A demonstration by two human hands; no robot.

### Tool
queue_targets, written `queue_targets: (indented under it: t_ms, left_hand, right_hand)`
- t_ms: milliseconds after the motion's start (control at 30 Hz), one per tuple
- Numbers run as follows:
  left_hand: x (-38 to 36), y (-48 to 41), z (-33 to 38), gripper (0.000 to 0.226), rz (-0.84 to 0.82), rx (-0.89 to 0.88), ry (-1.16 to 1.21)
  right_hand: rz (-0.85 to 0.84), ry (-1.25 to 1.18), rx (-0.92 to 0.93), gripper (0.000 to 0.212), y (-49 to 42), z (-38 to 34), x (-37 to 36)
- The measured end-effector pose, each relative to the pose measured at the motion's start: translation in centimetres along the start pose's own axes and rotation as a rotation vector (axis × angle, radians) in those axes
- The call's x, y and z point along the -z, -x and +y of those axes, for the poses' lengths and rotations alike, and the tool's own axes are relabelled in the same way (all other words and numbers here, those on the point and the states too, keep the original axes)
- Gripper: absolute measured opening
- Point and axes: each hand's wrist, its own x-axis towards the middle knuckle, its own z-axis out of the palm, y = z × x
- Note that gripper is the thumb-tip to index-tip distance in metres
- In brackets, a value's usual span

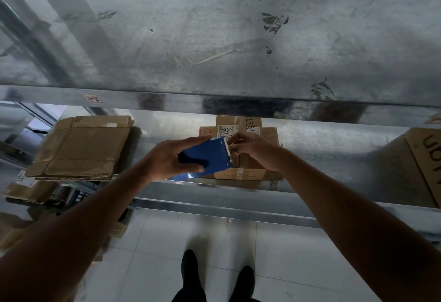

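Galvanised metal shelf (167, 123), lower tier, is carrying a cardboard box (250, 173) directly beneath both hands. Left hand (164, 157) is gripping the blue tape dispenser (207, 158) around its body; right hand (254, 149), just beside it, is pinching at its toothed edge. Flattened cartons (81, 146) are lying well left of the left hand
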Motion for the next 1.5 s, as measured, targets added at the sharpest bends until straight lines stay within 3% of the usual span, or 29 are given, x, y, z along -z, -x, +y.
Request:
queue_targets:
  t_ms: [367,567,633,800,933,1133,1267,1333,1500]
  left_hand:
    - [0.1,0.0,0.8,0.074,0.013,0.04,0.002]
    - [-0.2,-0.3,0.5,0.073,0.041,0.101,0.114]
    - [0.1,-0.5,0.6,0.073,0.038,0.107,0.163]
    - [2.1,0.0,-0.4,0.076,0.005,0.158,0.153]
    - [2.6,0.4,-1.4,0.081,-0.102,0.187,0.113]
    - [3.3,-0.5,-1.7,0.074,-0.167,0.149,0.023]
    - [4.2,-1.0,-1.2,0.075,-0.235,0.152,-0.078]
    - [4.0,-1.4,-1.1,0.066,-0.256,0.158,-0.119]
    - [3.8,-1.9,-1.9,0.073,-0.245,0.175,-0.198]
  right_hand:
    - [0.125,-0.058,0.011,0.015,-0.4,-1.0,-0.8]
    - [0.259,0.397,0.228,0.015,0.3,-0.5,-1.5]
    - [0.321,0.43,0.272,0.018,1.0,-0.3,-1.9]
    - [0.559,0.316,0.226,0.019,3.2,1.6,0.8]
    - [0.517,0.303,0.097,0.017,4.3,4.0,1.0]
    - [0.682,0.155,0.002,0.017,5.6,6.0,1.4]
    - [0.61,0.067,-0.07,0.017,5.8,7.1,0.8]
    - [0.614,0.012,-0.046,0.016,6.0,7.1,0.4]
    - [0.55,-0.152,0.054,0.017,7.0,7.3,0.1]
